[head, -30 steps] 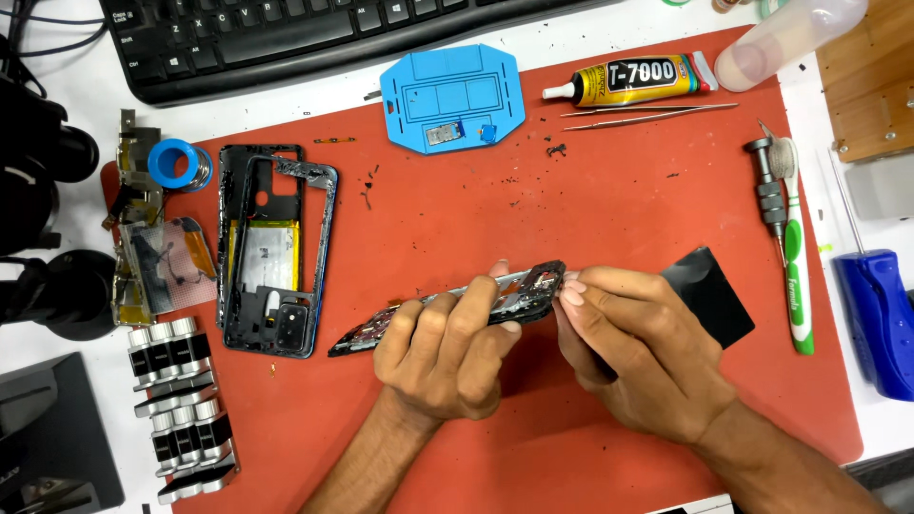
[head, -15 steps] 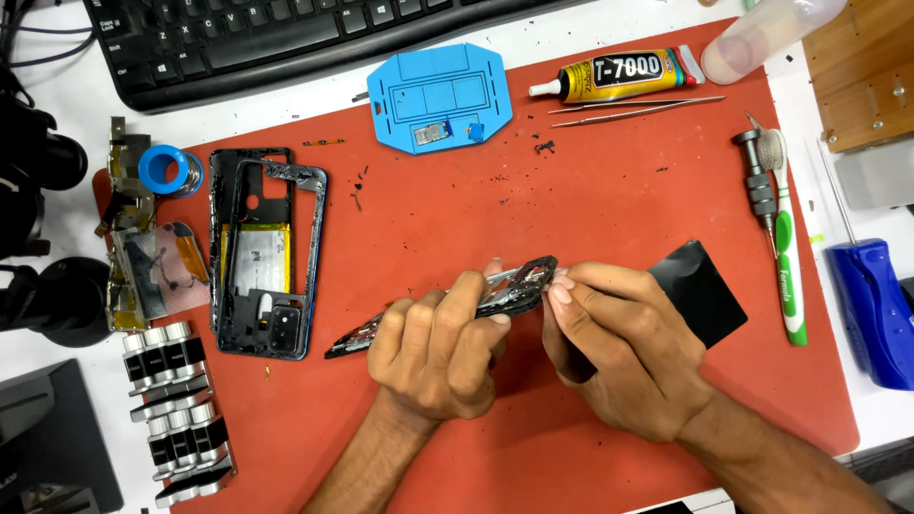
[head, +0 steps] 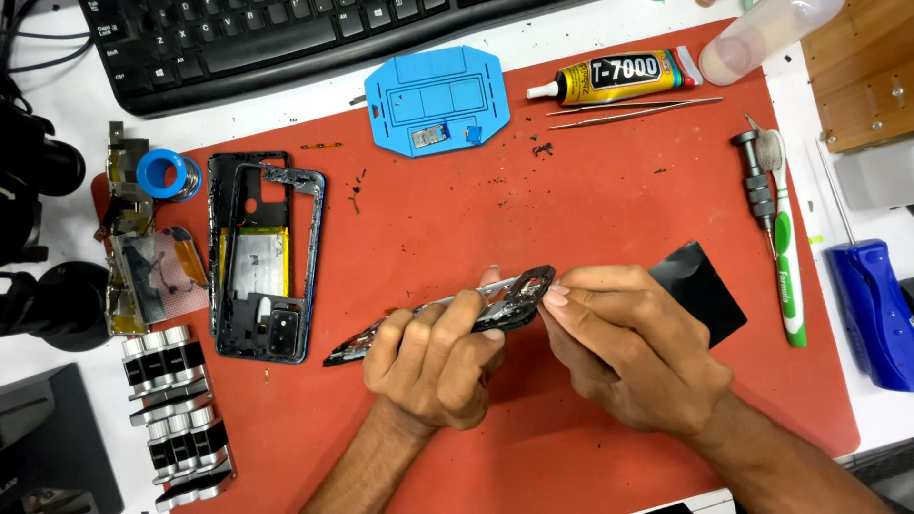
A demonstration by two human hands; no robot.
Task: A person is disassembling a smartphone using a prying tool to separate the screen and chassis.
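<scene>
A big red rubber work mat (head: 571,219) covered most of the white desk. A black computer keyboard (head: 286,43) lay along the top edge, just off the mat.

On the left part of the mat lay a black phone body with a silver battery inside (head: 259,257). It was well apart from the hands. A blue plastic tray with small parts in it (head: 438,100) sat near the top of the mat. A flat black square piece (head: 705,290) lay on the mat, partly hidden behind the right hand.

The left hand (head: 433,357) was closed around the middle of a long, thin, dark phone frame part (head: 519,295). Its fingers wrapped over the top of the part and gripped it tight. The part was held above the mat, tilted, with its far end higher on the right and its low end poking out to the left of the hand.

The right hand (head: 633,347) pinched the high end of the same part with its thumb and fingertips (head: 555,297). The two hands were just beside each other.

To the right lay a green and white toothbrush (head: 788,257) next to a grey metal screwdriver (head: 759,190). A yellow glue tube (head: 614,76) and thin metal tweezers (head: 633,109) lay near the top. A small blue tape roll (head: 164,173) sat at the left edge.
</scene>
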